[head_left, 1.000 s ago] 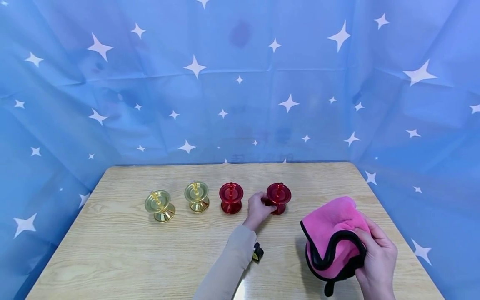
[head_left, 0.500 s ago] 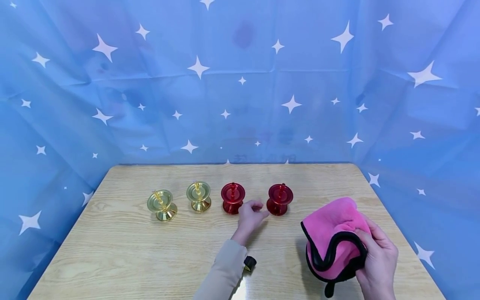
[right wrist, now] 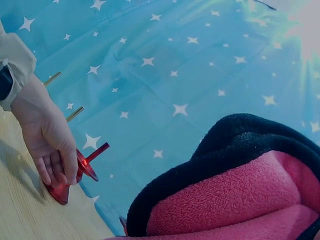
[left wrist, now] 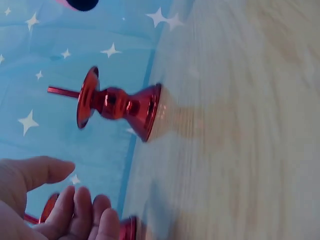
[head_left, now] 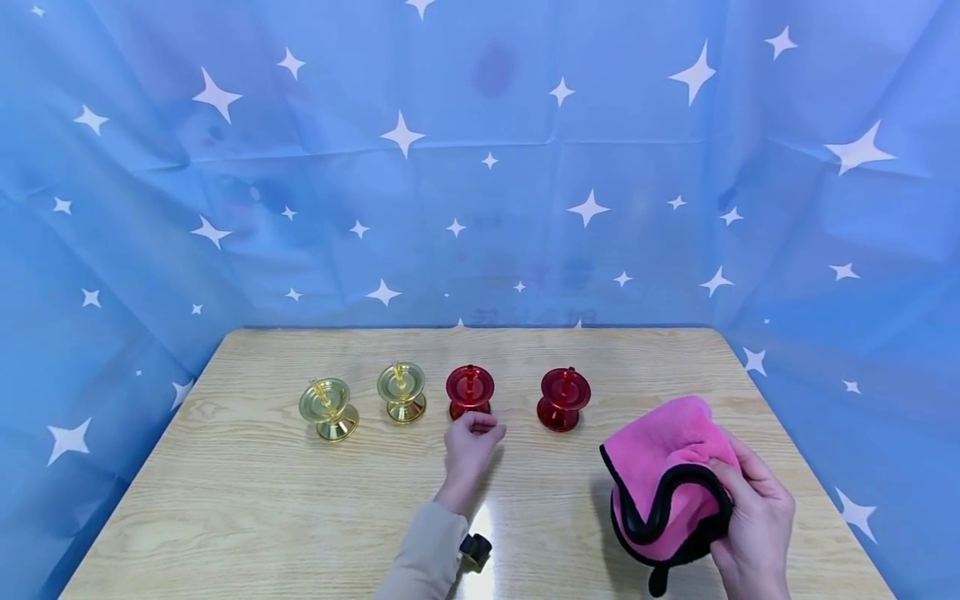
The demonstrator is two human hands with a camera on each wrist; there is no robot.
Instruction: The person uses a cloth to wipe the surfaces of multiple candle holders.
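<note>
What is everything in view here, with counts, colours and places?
Red stands: two, shiny red, upright on the table, right of the gold pair
Gold stands: two, gold, upright toward the table's left
Plush cloth: one, pink with black edging, at the right
Table: one, light wood grain, under the stands
Backdrop: one, blue with white stars, behind the table
Sleeve: one, pale, on the left arm
Wrist device: one, black, at the left wrist
Left hand: one, bare, just in front of the left red stand; contact unclear
Right hand: one, bare, gripping the cloth
</note>
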